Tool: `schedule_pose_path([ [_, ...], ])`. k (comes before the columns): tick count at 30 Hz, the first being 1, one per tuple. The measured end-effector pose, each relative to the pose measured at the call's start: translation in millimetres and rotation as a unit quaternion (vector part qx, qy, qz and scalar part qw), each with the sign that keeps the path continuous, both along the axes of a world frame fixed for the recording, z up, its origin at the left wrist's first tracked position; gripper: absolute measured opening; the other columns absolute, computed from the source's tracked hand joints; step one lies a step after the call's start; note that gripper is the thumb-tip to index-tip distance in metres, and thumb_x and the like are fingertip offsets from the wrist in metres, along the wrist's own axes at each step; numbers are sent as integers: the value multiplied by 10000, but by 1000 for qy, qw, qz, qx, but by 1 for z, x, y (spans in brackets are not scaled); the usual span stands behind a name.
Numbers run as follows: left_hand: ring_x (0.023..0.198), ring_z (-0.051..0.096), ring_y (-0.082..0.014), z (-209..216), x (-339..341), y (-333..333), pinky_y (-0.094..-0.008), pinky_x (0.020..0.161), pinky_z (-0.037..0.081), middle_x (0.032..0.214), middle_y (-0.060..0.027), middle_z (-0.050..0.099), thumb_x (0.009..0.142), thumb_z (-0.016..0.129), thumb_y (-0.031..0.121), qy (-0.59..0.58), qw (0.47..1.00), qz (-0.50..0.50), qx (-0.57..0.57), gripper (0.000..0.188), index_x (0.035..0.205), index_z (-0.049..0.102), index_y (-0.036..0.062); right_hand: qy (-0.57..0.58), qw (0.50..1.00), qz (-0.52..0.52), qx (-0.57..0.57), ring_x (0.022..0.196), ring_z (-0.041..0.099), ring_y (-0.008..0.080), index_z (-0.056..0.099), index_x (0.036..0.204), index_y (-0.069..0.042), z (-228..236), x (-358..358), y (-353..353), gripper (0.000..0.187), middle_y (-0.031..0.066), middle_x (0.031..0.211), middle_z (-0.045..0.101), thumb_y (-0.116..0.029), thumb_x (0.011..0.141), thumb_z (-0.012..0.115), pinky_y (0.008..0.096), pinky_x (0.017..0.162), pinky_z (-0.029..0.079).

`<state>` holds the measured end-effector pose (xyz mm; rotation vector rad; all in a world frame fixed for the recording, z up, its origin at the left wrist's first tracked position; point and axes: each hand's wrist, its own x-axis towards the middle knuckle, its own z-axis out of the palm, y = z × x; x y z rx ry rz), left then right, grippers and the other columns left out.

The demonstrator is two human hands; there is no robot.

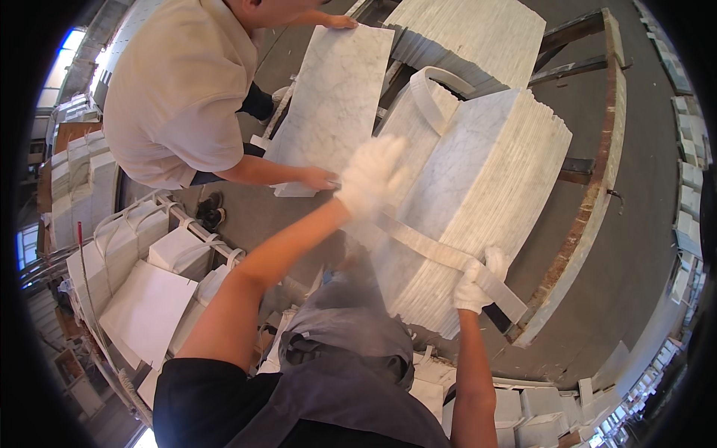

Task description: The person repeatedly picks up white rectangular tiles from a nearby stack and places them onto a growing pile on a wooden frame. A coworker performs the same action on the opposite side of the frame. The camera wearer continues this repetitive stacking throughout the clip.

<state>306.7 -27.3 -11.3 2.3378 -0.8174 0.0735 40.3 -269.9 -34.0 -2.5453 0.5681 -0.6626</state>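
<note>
My right hand, in a white knitted glove, grips a long white foam-like strip near its lower right end. That strip runs slantwise across the front of a stack of grey-veined marble slabs, its other end close below my left hand. My left hand, gloved too, is raised over the stack's left side and smeared by motion, so its fingers are unclear. A second pale strip curls over the back of the stack. To the left, a co-worker's bare hands hold a loose marble slab by its edges.
Another slab stack stands behind. A worn metal frame bounds the right side of the stacks. At the left are strapped white stone pieces on a rack. More stone blocks lie at the lower right.
</note>
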Motion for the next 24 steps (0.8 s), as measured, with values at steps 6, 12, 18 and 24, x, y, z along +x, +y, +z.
schedule_pose_path([
  [6, 1317, 565, -417, 8, -109, -6, -520, 1145, 437, 1388, -206, 618, 973, 722, 420, 77, 979, -190, 19, 608, 1436, 603, 45, 4, 1000, 2, -31, 1347, 593, 450, 700, 1295, 14, 1, 0, 0, 405, 203, 1373, 692, -215, 961, 714, 591, 1206, 448],
  [12, 1308, 564, -393, 3, -123, -10, -532, 1164, 416, 1340, -182, 619, 965, 716, 474, 87, 973, -206, 53, 650, 1447, 599, 54, 0, 1000, -6, 6, 1365, 588, 452, 708, 1307, 9, -2, -4, 1, 423, 206, 1401, 686, -248, 970, 725, 584, 1201, 456],
  [18, 1287, 578, -386, 3, -122, -14, -525, 1146, 435, 1288, -179, 629, 963, 718, 464, 72, 974, -200, 72, 627, 1444, 609, 76, 5, 1000, 2, -3, 1372, 589, 443, 705, 1325, 16, -3, -5, -1, 454, 217, 1424, 683, -257, 963, 736, 562, 1207, 456],
  [24, 1145, 640, -368, 0, -125, -26, -524, 990, 506, 1149, -132, 666, 952, 745, 412, 54, 973, -202, 100, 528, 1420, 640, 192, 33, 999, -42, 5, 1358, 625, 405, 730, 1286, -15, -6, -6, -1, 444, 180, 1395, 715, -285, 934, 757, 527, 1210, 456],
])
